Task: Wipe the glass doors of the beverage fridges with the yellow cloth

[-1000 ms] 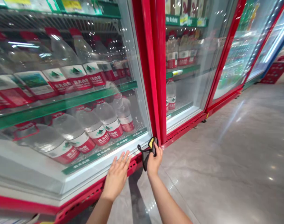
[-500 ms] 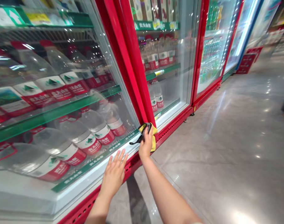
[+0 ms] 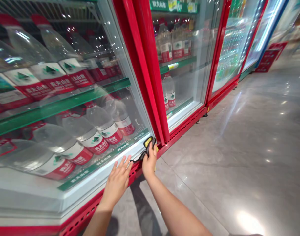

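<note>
My right hand (image 3: 149, 165) grips a yellow and grey cloth with black edging (image 3: 148, 142). It presses the cloth to the lower corner of the fridge's glass door (image 3: 137, 108), where the glass meets the red frame (image 3: 161, 139). A dark strip of the cloth trails left toward my other hand. My left hand (image 3: 117, 178) lies flat with fingers spread, at the bottom edge of the door, and holds nothing. Behind the glass, large water bottles (image 3: 94, 141) with red and white labels stand on the shelves.
A second red-framed fridge (image 3: 184, 121) adjoins on the right, with further lit drink fridges (image 3: 228, 59) beyond it. A red box-like stand (image 3: 267, 60) is at the far end. Shiny grey floor (image 3: 226, 157) runs alongside, and a green shelf edge (image 3: 66, 106) crosses inside the glass.
My right hand and the cloth have moved slightly left and down, off the red frame's foot toward the door's bottom edge. My left hand stays nearly in place. The view has shifted a little.
</note>
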The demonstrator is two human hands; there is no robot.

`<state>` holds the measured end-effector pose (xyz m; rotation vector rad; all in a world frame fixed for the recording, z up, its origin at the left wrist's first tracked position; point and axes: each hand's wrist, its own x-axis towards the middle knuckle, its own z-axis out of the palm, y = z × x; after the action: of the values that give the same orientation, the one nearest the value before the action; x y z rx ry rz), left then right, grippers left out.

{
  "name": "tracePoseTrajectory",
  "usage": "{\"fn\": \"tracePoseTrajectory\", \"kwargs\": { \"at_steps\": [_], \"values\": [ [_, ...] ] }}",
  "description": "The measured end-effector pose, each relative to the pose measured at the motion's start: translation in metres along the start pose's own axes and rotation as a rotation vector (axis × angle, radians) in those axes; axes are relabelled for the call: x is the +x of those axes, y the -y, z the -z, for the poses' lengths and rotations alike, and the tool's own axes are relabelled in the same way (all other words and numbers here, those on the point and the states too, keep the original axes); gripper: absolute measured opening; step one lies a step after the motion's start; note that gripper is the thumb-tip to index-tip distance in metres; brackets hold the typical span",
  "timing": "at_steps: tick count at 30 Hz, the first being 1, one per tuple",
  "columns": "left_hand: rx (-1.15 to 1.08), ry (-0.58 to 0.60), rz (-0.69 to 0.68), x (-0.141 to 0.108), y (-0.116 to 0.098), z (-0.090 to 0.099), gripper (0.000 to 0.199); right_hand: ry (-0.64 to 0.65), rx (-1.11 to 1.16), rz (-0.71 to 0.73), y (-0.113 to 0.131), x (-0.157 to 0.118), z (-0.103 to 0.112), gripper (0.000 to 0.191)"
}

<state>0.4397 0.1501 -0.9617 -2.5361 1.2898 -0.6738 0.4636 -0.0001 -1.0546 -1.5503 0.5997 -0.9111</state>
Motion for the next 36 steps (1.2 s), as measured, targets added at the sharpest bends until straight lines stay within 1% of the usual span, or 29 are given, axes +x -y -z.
{"fn": "tracePoseTrajectory", "kwargs": {
  "at_steps": [3, 5, 7, 10, 12, 14, 17, 18, 20, 24, 26, 29, 31, 33, 35, 36],
  "values": [
    [0.025, 0.009, -0.009, -0.01, 0.004, -0.003, 0.056, 0.076, -0.035, 0.03, 0.008, -0.005, -0.007, 0.083],
    [0.037, 0.012, -0.018, -0.016, 0.007, -0.005, 0.057, 0.107, -0.062, 0.057, 0.004, -0.003, -0.006, 0.085],
    [0.031, 0.012, -0.026, -0.021, 0.009, -0.006, 0.058, 0.13, -0.084, 0.075, -0.004, 0.007, -0.002, 0.086],
    [0.003, 0.017, -0.028, -0.024, 0.011, -0.007, 0.059, 0.097, -0.11, 0.026, -0.015, 0.028, 0.003, 0.086],
    [-0.011, 0.023, -0.024, -0.025, 0.011, -0.007, 0.059, 0.067, -0.118, -0.005, -0.017, 0.034, 0.001, 0.085],
    [-0.023, 0.027, -0.017, -0.026, 0.011, -0.007, 0.059, 0.064, -0.122, -0.001, -0.016, 0.026, -0.004, 0.086],
    [-0.028, 0.036, -0.011, -0.026, 0.01, -0.008, 0.061, 0.103, -0.134, 0.071, -0.016, 0.004, -0.011, 0.091],
    [-0.027, 0.036, -0.012, -0.026, 0.009, -0.008, 0.062, 0.115, -0.138, 0.091, -0.016, 0.0, -0.012, 0.092],
    [-0.024, 0.03, -0.011, -0.026, 0.009, -0.008, 0.066, 0.113, -0.141, 0.094, -0.016, 0.004, -0.01, 0.091],
    [-0.01, 0.016, -0.007, -0.033, 0.01, -0.009, 0.074, 0.067, -0.134, 0.046, -0.014, 0.025, -0.004, 0.086],
    [-0.007, 0.015, 0.005, -0.042, 0.012, -0.011, 0.077, 0.094, -0.129, 0.086, -0.015, 0.022, -0.003, 0.085],
    [-0.014, 0.021, 0.025, -0.056, 0.015, -0.018, 0.077, 0.216, -0.126, 0.241, -0.019, 0.003, 0.001, 0.087],
    [-0.013, 0.031, 0.029, -0.063, 0.018, -0.023, 0.077, 0.26, -0.128, 0.302, -0.02, 0.001, 0.005, 0.092],
    [-0.013, 0.042, 0.031, -0.069, 0.02, -0.025, 0.077, 0.207, -0.128, 0.261, -0.011, 0.013, 0.008, 0.093],
    [-0.015, 0.05, 0.032, -0.073, 0.023, -0.025, 0.078, 0.112, -0.131, 0.2, 0.007, 0.032, 0.007, 0.093],
    [-0.017, 0.052, 0.033, -0.075, 0.024, -0.024, 0.078, 0.08, -0.139, 0.197, 0.017, 0.04, 0.006, 0.093]
  ]
}}
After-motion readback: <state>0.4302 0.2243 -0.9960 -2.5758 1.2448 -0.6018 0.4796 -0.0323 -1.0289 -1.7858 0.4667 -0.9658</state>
